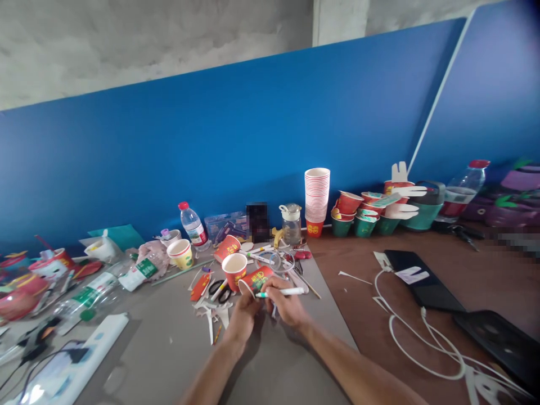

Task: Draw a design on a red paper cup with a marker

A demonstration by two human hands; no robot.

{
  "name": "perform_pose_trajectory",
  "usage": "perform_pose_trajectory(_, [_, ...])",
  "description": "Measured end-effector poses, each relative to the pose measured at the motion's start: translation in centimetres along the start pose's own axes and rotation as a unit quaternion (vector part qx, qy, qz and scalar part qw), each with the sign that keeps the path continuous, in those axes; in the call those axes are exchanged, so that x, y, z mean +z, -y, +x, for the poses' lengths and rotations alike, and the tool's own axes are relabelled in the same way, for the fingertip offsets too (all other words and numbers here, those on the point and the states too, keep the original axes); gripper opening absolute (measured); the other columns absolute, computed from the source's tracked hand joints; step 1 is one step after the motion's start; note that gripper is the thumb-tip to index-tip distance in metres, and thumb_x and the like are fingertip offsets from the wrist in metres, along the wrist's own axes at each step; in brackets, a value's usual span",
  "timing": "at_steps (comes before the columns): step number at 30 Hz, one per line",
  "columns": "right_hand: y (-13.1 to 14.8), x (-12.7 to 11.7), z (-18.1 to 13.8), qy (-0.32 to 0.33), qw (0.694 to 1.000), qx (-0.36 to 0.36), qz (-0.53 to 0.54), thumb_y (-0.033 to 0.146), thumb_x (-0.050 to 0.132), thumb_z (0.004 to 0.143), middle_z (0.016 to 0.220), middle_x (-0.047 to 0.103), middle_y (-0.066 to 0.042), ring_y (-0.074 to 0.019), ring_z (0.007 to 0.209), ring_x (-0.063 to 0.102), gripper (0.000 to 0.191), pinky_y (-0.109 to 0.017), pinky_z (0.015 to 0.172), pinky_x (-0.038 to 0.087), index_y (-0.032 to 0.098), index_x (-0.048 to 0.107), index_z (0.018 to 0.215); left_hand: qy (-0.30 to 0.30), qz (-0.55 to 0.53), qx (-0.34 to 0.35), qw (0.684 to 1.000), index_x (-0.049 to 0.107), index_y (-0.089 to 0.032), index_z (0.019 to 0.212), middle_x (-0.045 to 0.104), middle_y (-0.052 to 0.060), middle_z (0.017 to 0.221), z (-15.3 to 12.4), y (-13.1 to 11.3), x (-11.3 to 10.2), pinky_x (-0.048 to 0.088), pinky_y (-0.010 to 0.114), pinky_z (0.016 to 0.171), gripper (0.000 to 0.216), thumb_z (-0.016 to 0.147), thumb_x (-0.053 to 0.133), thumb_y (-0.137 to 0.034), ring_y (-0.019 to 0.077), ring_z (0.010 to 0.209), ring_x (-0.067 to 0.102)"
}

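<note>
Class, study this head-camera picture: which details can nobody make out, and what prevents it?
All in the head view:
- Part of the held red cup: covered by the right hand.
- Whether the marker touches that cup: its tip is too small.
- Dark object by the partition: pixelated.
- Power strip: cut by the bottom edge.
- Purple object: blurred, cut by the right edge.

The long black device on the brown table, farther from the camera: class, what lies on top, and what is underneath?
A pale two-pronged cutout lies on top of the black device. The device covers the brown table beneath, so anything underneath cannot be seen.
</note>
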State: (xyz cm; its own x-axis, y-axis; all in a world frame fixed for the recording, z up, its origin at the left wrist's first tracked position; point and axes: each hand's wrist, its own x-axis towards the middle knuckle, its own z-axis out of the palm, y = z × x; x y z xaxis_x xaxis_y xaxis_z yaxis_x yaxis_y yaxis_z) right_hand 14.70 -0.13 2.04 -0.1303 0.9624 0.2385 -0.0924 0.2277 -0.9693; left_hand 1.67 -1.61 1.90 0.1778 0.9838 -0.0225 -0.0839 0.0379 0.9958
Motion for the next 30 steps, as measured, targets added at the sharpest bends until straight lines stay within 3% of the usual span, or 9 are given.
perform_pose_trajectory(6, [-0.3, -0.8, 0.4, -0.124, 0.991, -0.001, -0.045, 0.027, 0.043, 0.073, 0.04, 0.045, 0.006, -0.0096, 0.04, 0.037, 0.016, -0.021, 0.044, 0.03, 0.018, 0.051, 0.063, 0.011, 0.029, 0.016, 0.999, 0.063, -0.019, 0.097, 0.067, 0.005, 0.1, 0.0, -0.1, 0.0, 0.039, 0.036, 0.09, 0.028, 0.07, 0.057, -0.025, 0.0238, 0.095, 0.058])
perform_pose_trajectory(10, [0.1, -0.1, 0.0, -0.027, 0.999, -0.023, -0.02, 0.026, 0.042, 0.074, 0.042, 0.046, 0.005, -0.0094, 0.04, 0.04, 0.018, -0.021, 0.046, 0.033, 0.018, 0.052, 0.063, -0.003, 0.007, 0.016, 1.0, 0.064, -0.015, 0.09, 0.068, 0.006, 0.088, 0.1, 0.3, 0.0, 0.042, 0.035, 0.084, 0.025, 0.069, 0.06, -0.028, 0.0227, 0.086, 0.059])
perform_pose_trajectory(12, [0.0, -0.2, 0.1, -0.018, 0.999, -0.023, -0.017, 0.027, 0.042, 0.075, 0.042, 0.047, 0.005, -0.0099, 0.041, 0.041, 0.018, -0.022, 0.046, 0.033, 0.018, 0.053, 0.065, 0.003, 0.018, 0.024, 1.0, 0.064, -0.015, 0.09, 0.068, 0.005, 0.086, 0.2, 0.4, 0.0, 0.043, 0.035, 0.084, 0.025, 0.07, 0.059, -0.028, 0.023, 0.087, 0.059])
perform_pose_trajectory(15, [-0.4, -1.1, 0.8, -0.143, 0.989, -0.003, -0.041, 0.028, 0.042, 0.074, 0.042, 0.047, 0.005, -0.0107, 0.041, 0.04, 0.017, -0.022, 0.045, 0.032, 0.018, 0.051, 0.063, 0.01, 0.074, 0.054, 0.996, 0.064, -0.019, 0.096, 0.067, 0.005, 0.099, 0.3, 0.3, 0.0, 0.036, 0.036, 0.094, 0.027, 0.071, 0.056, -0.023, 0.0241, 0.102, 0.055])
perform_pose_trajectory(17, [-0.6, -1.4, 1.1, -0.183, 0.982, 0.019, -0.051, 0.029, 0.043, 0.073, 0.04, 0.046, 0.005, -0.0105, 0.039, 0.037, 0.016, -0.022, 0.044, 0.029, 0.019, 0.051, 0.063, 0.012, 0.13, 0.08, 0.988, 0.063, -0.02, 0.099, 0.064, 0.005, 0.106, 0.3, 0.3, -0.1, 0.031, 0.036, 0.099, 0.029, 0.072, 0.053, -0.02, 0.024, 0.108, 0.051])
perform_pose_trajectory(23, [0.0, -0.1, 0.5, -0.045, 0.999, -0.001, 0.007, 0.029, 0.042, 0.073, 0.041, 0.048, 0.005, -0.0105, 0.04, 0.042, 0.016, -0.022, 0.046, 0.033, 0.019, 0.051, 0.064, 0.002, 0.226, 0.087, 0.97, 0.062, -0.016, 0.098, 0.064, 0.007, 0.106, 0.1, 0.6, -0.2, 0.038, 0.037, 0.092, 0.028, 0.076, 0.047, -0.023, 0.0247, 0.1, 0.054])
perform_pose_trajectory(28, [-0.4, -1.3, 1.2, -0.138, 0.99, 0.03, -0.006, 0.029, 0.042, 0.071, 0.037, 0.043, 0.006, -0.0097, 0.035, 0.035, 0.015, -0.022, 0.04, 0.027, 0.02, 0.05, 0.063, -0.009, 0.303, 0.109, 0.947, 0.061, -0.018, 0.1, 0.058, 0.009, 0.116, -0.2, 0.6, 0.2, 0.029, 0.039, 0.1, 0.031, 0.074, 0.046, -0.015, 0.0249, 0.112, 0.045])
perform_pose_trajectory(30, [-0.4, -1.4, 1.2, -0.13, 0.991, 0.032, 0.003, 0.03, 0.042, 0.07, 0.036, 0.042, 0.006, -0.0099, 0.035, 0.035, 0.016, -0.022, 0.041, 0.028, 0.02, 0.051, 0.062, -0.008, 0.311, 0.111, 0.944, 0.062, -0.018, 0.099, 0.06, 0.009, 0.113, -0.2, 0.5, 0.3, 0.031, 0.039, 0.099, 0.03, 0.073, 0.046, -0.015, 0.0248, 0.11, 0.046])
